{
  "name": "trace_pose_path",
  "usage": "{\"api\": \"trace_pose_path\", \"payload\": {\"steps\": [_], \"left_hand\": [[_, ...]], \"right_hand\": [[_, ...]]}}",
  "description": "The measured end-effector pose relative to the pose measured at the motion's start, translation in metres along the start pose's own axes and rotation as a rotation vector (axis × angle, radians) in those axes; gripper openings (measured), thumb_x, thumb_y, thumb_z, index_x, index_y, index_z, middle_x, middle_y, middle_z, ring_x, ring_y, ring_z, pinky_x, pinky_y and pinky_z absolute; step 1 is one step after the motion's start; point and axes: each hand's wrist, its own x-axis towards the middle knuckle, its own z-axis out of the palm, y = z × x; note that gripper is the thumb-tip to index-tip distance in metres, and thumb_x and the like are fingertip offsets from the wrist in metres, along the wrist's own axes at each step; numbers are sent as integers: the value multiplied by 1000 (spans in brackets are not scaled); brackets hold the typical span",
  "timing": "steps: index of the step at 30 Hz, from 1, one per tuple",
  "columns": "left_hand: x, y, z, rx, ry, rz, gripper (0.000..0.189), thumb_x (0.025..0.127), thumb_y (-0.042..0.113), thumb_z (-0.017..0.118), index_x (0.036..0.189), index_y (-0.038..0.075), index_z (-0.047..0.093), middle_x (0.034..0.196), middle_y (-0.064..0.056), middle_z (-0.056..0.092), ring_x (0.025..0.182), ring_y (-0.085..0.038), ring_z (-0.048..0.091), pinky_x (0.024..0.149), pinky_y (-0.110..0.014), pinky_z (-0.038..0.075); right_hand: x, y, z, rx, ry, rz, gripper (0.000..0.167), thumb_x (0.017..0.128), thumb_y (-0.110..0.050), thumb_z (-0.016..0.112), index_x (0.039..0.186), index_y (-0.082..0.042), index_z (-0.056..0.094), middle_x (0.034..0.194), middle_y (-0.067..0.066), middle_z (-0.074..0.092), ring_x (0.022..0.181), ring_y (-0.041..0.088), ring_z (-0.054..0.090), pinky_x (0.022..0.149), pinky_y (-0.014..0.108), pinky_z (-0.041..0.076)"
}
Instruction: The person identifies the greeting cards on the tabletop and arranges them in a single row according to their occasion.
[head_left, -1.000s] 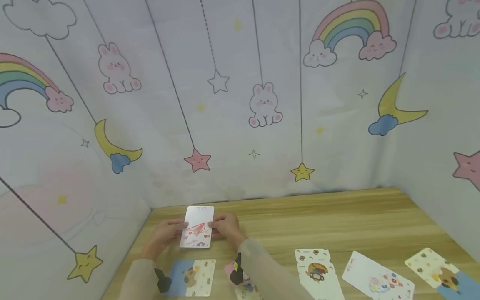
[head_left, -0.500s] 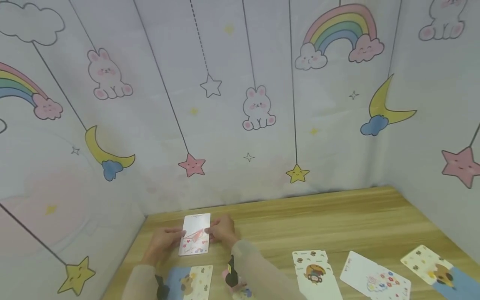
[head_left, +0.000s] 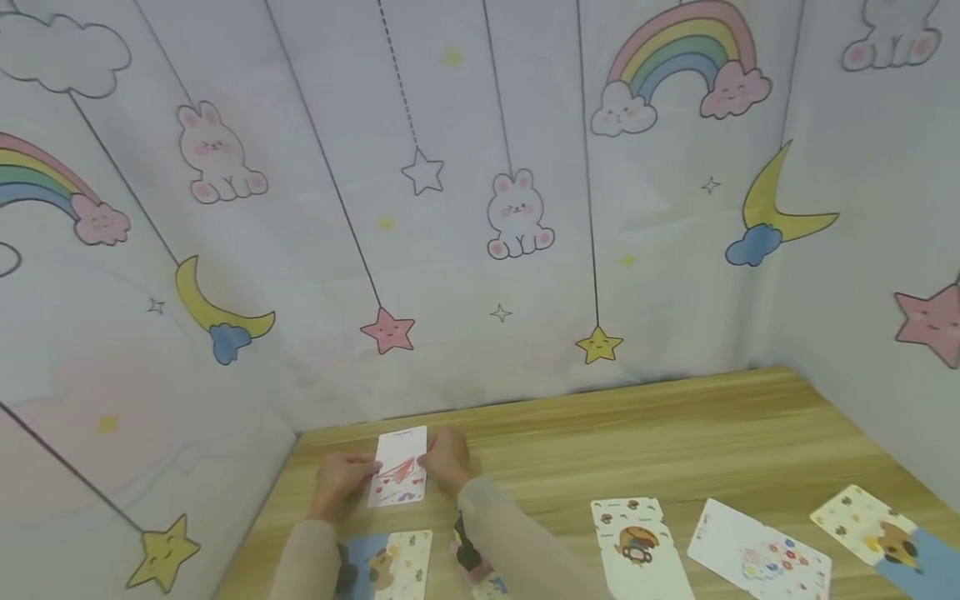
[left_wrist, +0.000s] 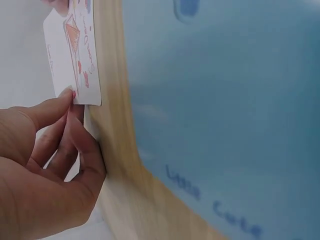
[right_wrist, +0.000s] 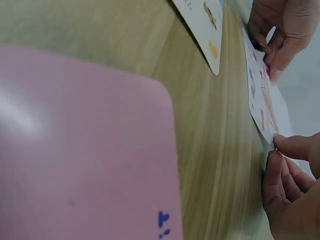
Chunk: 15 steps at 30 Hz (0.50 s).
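Observation:
A white card with a red paper plane and small hearts point(head_left: 399, 487) is at the back left of the wooden table. My left hand point(head_left: 341, 482) pinches its left edge between thumb and fingers; the left wrist view shows the thumb on the card's point(left_wrist: 60, 55) printed face. On the opposite edge my right hand point(head_left: 448, 460) pinches it the same way, seen in the right wrist view with the thumb over the card's point(right_wrist: 265, 100) border. Nearer, below the left hand, lies a blue and cream card with a brown dog point(head_left: 381, 567). A pink card point(right_wrist: 90, 145) lies under the right forearm.
Toward the right of the wooden table point(head_left: 637, 442) lie a cream monkey card point(head_left: 637, 542), a white card with flowers point(head_left: 761, 554) and another dog card point(head_left: 892, 542). A white fabric wall point(head_left: 465, 358) with printed stars and rabbits rises behind the table's back edge.
The view has shifted slightly. Both hands keep their pinch on the paper plane card, which stays near the back left with only a small shift. The other cards lie as before.

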Motion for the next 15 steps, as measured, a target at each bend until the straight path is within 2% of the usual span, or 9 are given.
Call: {"api": "trace_pose_path", "payload": {"steps": [3, 6, 9, 15], "left_hand": [[-3, 2, 6, 56, 33, 2, 25, 88, 15, 81, 103, -5, 79, 96, -18, 77, 88, -28, 66, 72, -33, 50], [-4, 4, 11, 106, 57, 10, 22, 89, 15, 81, 99, -4, 79, 105, -24, 77, 100, -36, 68, 85, -43, 53], [-5, 6, 12, 136, 54, 27, 21, 90, 14, 78, 99, -5, 77, 106, -26, 75, 102, -39, 68, 92, -52, 53], [-13, 24, 5, 150, 1, 18, 30, 99, 18, 66, 113, -8, 71, 112, -25, 71, 104, -37, 65, 91, -51, 54]], "right_hand": [[1, 4, 1, -41, 18, -44, 56, 76, 3, 84, 51, -16, 37, 52, -5, 35, 53, 14, 37, 50, 24, 32], [2, 10, 3, -69, 30, -53, 64, 75, 3, 85, 53, -19, 29, 52, -7, 28, 51, 11, 31, 48, 22, 29], [4, 13, 2, -51, 26, -54, 65, 77, -1, 86, 53, -19, 29, 51, -8, 26, 50, 9, 29, 46, 21, 28], [5, 6, -17, -36, -72, -107, 60, 86, -11, 82, 48, -20, 36, 46, -10, 31, 46, 8, 31, 46, 22, 29]]}}
